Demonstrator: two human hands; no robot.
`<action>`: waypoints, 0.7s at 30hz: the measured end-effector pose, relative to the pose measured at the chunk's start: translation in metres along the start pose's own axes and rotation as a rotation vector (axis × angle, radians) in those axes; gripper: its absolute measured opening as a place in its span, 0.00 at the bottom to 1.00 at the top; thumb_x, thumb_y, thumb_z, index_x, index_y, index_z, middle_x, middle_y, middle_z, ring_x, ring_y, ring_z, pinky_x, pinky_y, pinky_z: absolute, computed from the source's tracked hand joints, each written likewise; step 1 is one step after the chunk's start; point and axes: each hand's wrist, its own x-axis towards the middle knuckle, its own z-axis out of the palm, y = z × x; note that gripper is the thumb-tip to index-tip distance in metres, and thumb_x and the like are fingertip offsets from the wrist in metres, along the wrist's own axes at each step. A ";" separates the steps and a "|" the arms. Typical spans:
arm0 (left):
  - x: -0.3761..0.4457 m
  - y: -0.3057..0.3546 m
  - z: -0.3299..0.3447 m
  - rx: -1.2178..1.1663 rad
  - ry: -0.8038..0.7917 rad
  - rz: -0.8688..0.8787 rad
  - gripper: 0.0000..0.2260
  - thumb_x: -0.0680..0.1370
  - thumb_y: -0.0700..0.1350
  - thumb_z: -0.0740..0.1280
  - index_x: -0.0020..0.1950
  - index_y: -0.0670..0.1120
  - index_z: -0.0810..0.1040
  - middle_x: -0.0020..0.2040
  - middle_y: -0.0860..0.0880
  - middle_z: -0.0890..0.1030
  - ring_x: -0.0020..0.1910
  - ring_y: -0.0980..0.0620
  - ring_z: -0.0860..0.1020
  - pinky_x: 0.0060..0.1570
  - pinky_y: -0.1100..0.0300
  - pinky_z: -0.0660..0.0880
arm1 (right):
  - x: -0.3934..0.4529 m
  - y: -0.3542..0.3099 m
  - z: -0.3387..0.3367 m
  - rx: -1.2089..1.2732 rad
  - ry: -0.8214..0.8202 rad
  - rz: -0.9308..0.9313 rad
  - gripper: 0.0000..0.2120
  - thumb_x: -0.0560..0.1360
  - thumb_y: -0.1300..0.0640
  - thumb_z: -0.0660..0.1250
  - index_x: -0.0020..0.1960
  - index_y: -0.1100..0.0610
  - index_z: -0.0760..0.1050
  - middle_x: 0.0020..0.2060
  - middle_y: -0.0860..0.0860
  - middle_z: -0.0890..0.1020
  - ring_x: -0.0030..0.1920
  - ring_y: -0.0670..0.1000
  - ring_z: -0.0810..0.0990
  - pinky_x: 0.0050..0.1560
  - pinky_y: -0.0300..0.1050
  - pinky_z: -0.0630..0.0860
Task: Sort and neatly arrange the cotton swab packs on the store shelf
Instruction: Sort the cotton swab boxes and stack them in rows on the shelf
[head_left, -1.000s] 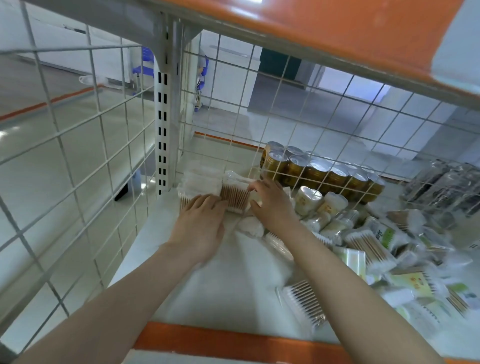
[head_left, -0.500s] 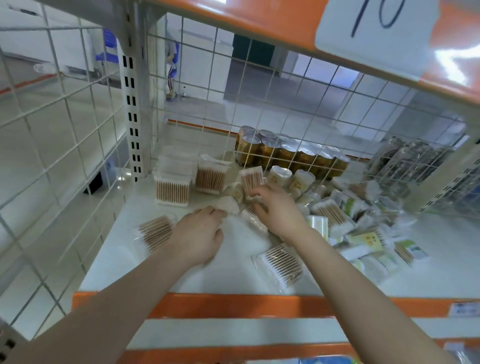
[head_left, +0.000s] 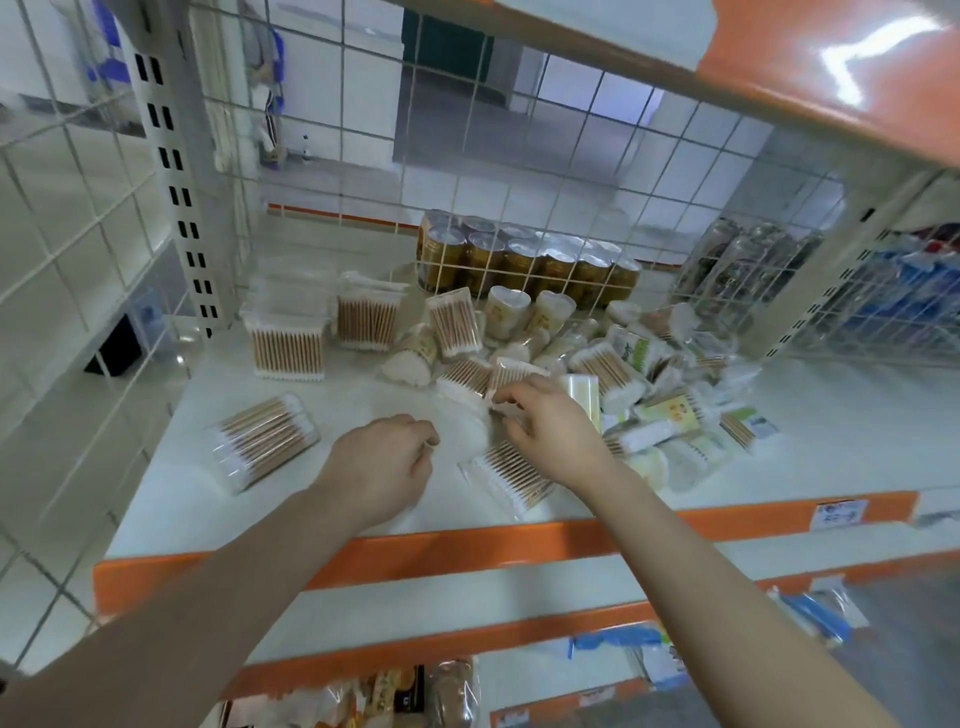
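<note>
Reaching into the jumbled heap of cotton swab packs (head_left: 613, 374) on the white shelf (head_left: 363, 395), our right hand (head_left: 550, 436) pinches one wooden-stick pack (head_left: 511, 376) while our left hand (head_left: 384, 462) hovers curled and empty. Two upright packs (head_left: 288, 348) wait at the back left; we judge this one belongs beside them.

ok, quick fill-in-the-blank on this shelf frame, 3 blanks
1. The right hand pinches a swab pack while the left hand holds ____.
2. The gold cans stand behind the ____ grid.
3. The lone flat pack lies to the ____ of the left hand.
Missing words: nothing; wire; left
</note>
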 end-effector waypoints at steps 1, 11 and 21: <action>-0.001 0.001 0.001 0.010 -0.015 0.011 0.14 0.79 0.47 0.57 0.63 0.52 0.73 0.59 0.53 0.75 0.60 0.52 0.73 0.53 0.59 0.70 | -0.003 0.001 0.000 -0.006 -0.015 0.003 0.14 0.73 0.64 0.63 0.59 0.61 0.76 0.53 0.57 0.77 0.55 0.56 0.73 0.54 0.46 0.71; -0.010 -0.003 -0.003 0.039 -0.047 0.010 0.13 0.79 0.47 0.57 0.61 0.53 0.74 0.58 0.53 0.75 0.59 0.53 0.73 0.51 0.60 0.69 | -0.039 0.008 0.005 -0.063 -0.240 -0.021 0.25 0.68 0.68 0.61 0.65 0.57 0.73 0.60 0.55 0.75 0.62 0.55 0.70 0.62 0.48 0.69; -0.017 -0.007 -0.005 0.036 -0.052 -0.017 0.13 0.79 0.47 0.56 0.61 0.52 0.74 0.58 0.54 0.76 0.58 0.53 0.73 0.53 0.58 0.71 | -0.039 0.007 0.007 -0.084 -0.292 -0.048 0.28 0.69 0.67 0.64 0.68 0.57 0.69 0.63 0.55 0.72 0.64 0.55 0.68 0.66 0.42 0.64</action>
